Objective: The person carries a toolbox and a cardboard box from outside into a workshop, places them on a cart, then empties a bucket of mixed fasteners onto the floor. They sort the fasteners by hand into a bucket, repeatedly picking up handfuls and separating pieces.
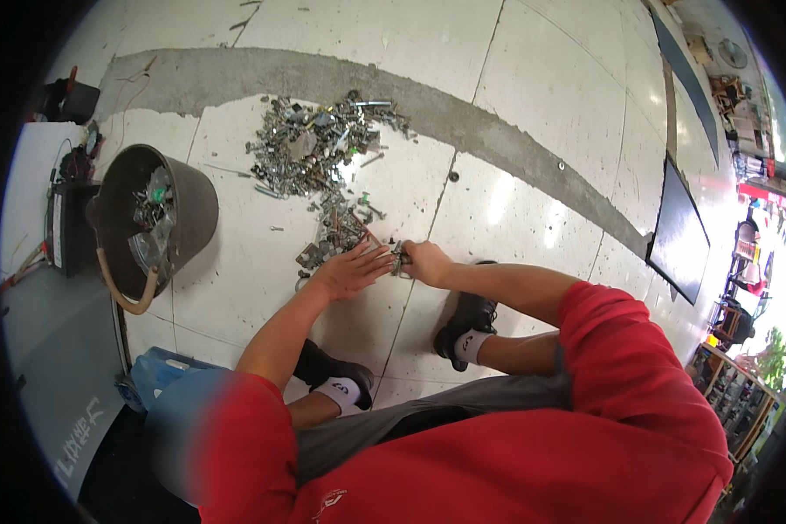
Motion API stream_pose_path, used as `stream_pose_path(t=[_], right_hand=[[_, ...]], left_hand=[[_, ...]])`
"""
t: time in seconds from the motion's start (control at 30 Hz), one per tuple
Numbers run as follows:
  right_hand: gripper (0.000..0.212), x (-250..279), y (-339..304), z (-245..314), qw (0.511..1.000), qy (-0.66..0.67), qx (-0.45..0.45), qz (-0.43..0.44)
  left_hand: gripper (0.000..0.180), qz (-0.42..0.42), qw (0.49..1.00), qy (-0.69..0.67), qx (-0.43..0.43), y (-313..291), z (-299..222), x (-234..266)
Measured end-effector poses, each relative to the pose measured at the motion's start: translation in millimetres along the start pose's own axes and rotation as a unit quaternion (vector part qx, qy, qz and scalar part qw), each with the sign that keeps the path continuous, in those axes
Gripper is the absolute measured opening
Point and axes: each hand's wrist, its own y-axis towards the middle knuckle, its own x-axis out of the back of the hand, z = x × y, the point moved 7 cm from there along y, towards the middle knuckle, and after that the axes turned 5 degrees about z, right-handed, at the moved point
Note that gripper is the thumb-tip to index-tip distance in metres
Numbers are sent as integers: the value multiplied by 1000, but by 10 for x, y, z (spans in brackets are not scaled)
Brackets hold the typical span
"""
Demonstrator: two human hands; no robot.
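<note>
A heap of loose metal hardware, bolts and screws among it (310, 144), lies on the pale tiled floor, with a narrower trail of small parts (339, 218) running from it toward my hands. My left hand (355, 272) is over the near end of that trail, fingers stretched out and flat, palm down. Just to its right, my right hand (426, 264) is closed round a small clump of metal parts (398, 258) that shows at its fingertips. The left fingertips come close to this clump; whether they touch it I cannot tell.
A dark bucket (196, 205) with a handle stands at the left, holding metal bits and clear plastic. My shoes (467, 323) are just behind my hands. A grey box-like surface (61, 349) and blue container (162, 371) sit lower left. A dark panel (679, 231) is at right.
</note>
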Motion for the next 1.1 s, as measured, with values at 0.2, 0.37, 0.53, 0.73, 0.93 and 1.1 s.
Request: stream_pose_path(t=[0.2, 0.37, 0.53, 0.73, 0.93, 1.1], right_hand=[[35, 1289, -120, 215, 964, 56, 216, -145], [48, 2507, 759, 643, 888, -23, 229, -397], [59, 2870, 1752, 423, 909, -118, 66, -395], [37, 2698, 1915, 706, 865, -69, 237, -436], [26, 2267, 1638, 1065, 846, 199, 166, -466], [24, 1705, 1672, 1160, 703, 618, 85, -343]], left_hand=[[50, 26, 987, 61, 144, 335, 276, 1109], [58, -253, 861, -140, 417, -543, 1519, 1507], [63, -363, 633, -311, 609, -727, 2798, 959], [49, -364, 668, -252, 598, 291, 3074, 900], [40, -498, 589, -370, 517, 483, 2748, 1168], [29, -583, 315, -610, 434, 230, 2407, 1200]])
